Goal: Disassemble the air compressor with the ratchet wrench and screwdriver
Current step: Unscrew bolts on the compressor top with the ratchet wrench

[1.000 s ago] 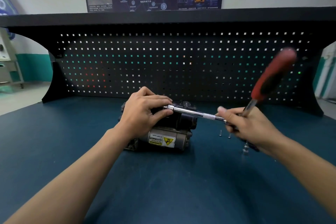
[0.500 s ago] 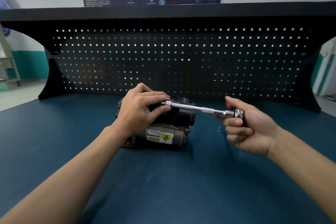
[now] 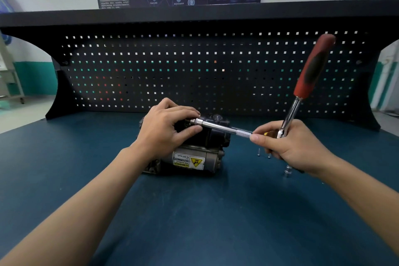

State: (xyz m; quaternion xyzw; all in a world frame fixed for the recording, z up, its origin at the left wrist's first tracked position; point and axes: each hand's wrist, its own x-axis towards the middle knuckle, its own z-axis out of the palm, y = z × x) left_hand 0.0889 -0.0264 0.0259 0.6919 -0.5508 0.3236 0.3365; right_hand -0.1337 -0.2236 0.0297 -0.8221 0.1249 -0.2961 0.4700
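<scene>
The left hand's fingers (image 3: 185, 112) are curled over the top of the air compressor (image 3: 212, 136), thumb and forefinger pinching the left tip of a chrome extension bar (image 3: 220, 128) where it meets the black housing. The right hand's fingers (image 3: 266, 128) are curled and pressed together round the bar's knurled right end and the head of the ratchet wrench (image 3: 313, 69).

The bar's long axis runs almost level, left to right, dipping slightly toward the right hand (image 3: 295, 149). From that hand the wrench's shaft rises steeply, leaning right, its red and black grip uppermost against the pegboard (image 3: 172, 71).

The left hand (image 3: 166, 131) covers the compressor's upper left. The compressor lies on the blue bench (image 3: 194, 222), its silver cylinder pointing right, with the yellow warning label (image 3: 190, 161) facing the camera. Two small screws (image 3: 258, 152) lie just beside the right hand, and a socket (image 3: 287, 171) stands beneath its wrist.
</scene>
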